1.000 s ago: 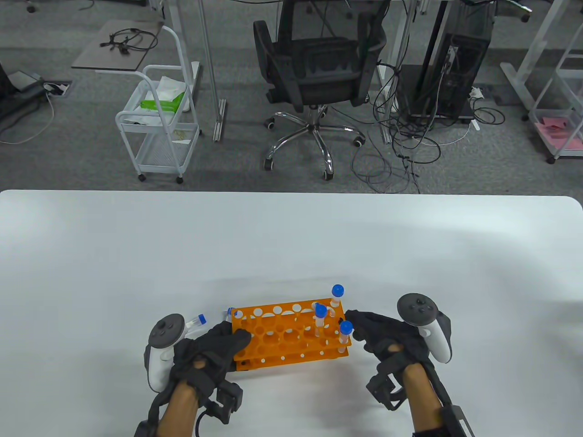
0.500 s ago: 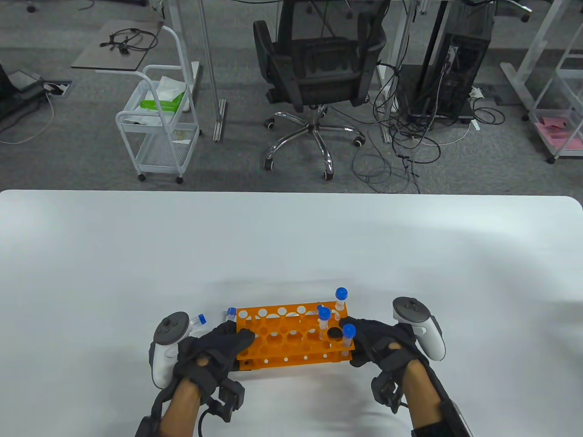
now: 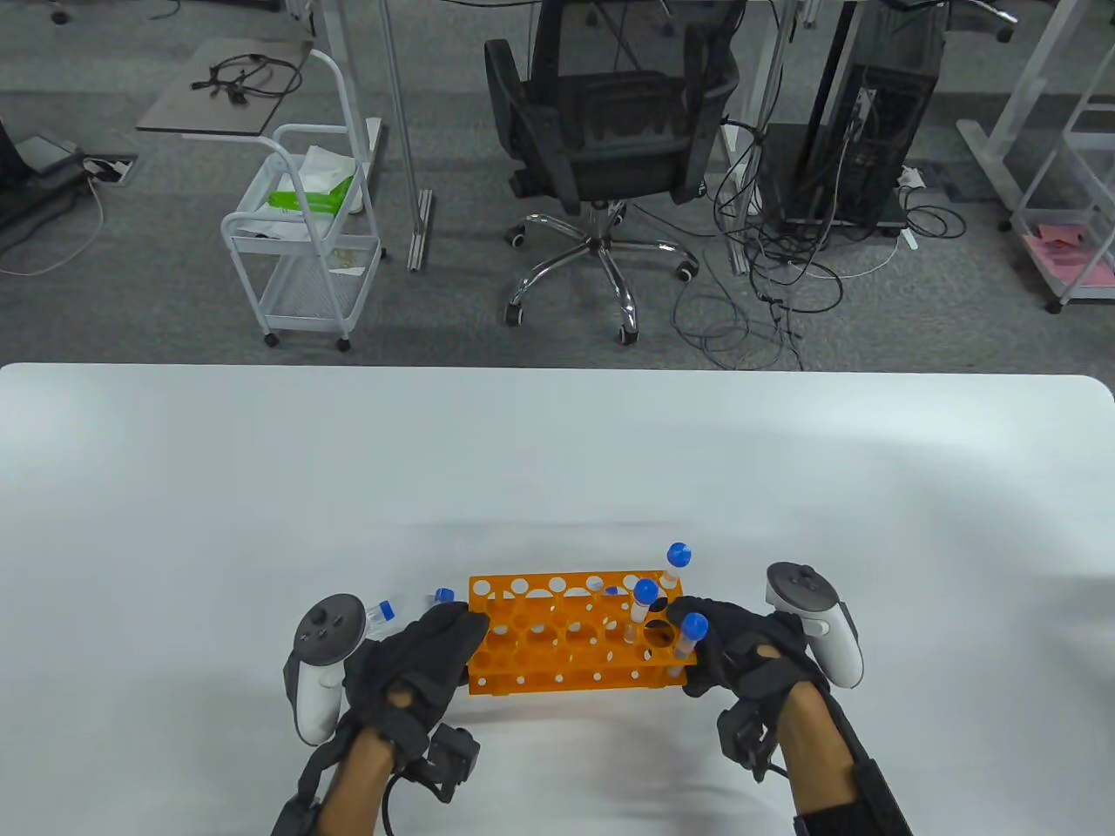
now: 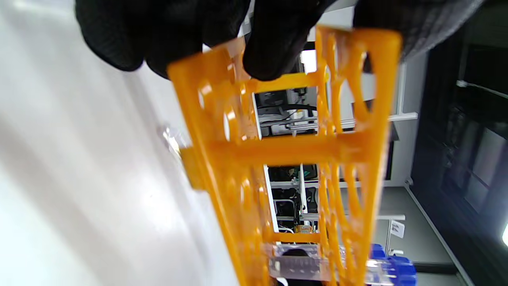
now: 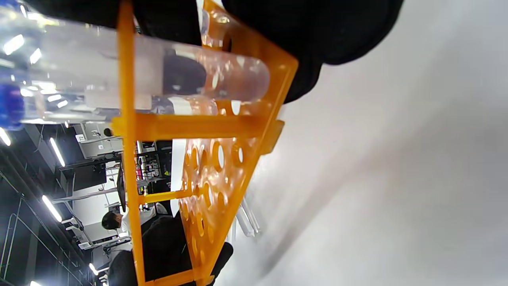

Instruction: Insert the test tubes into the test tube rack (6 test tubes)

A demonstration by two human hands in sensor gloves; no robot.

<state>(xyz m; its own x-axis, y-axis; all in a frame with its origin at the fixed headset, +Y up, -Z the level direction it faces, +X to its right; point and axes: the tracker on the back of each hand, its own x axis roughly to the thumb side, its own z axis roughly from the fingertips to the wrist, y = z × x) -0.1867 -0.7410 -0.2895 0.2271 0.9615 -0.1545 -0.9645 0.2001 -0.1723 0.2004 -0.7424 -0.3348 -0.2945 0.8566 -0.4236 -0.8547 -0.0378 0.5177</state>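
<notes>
the orange rack point(image 3: 571, 629) at bottom centre has slid a little right and squared up — left hand point(image 3: 418, 662) and right hand point(image 3: 740, 657) each grasp an end. three tubes point(image 3: 645, 601) stand in it; two more point(image 3: 383, 610) lie at its left, so loading isn't finished.

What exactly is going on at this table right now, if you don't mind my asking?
A person in sensor gloves holds an orange rack by both ends: the left hand grips its left end, the right hand its right end. Three blue-capped tubes stand upright in the rack's right part. Two more tubes lie on the table just left of the rack, behind the left hand, not yet inserted.
</notes>
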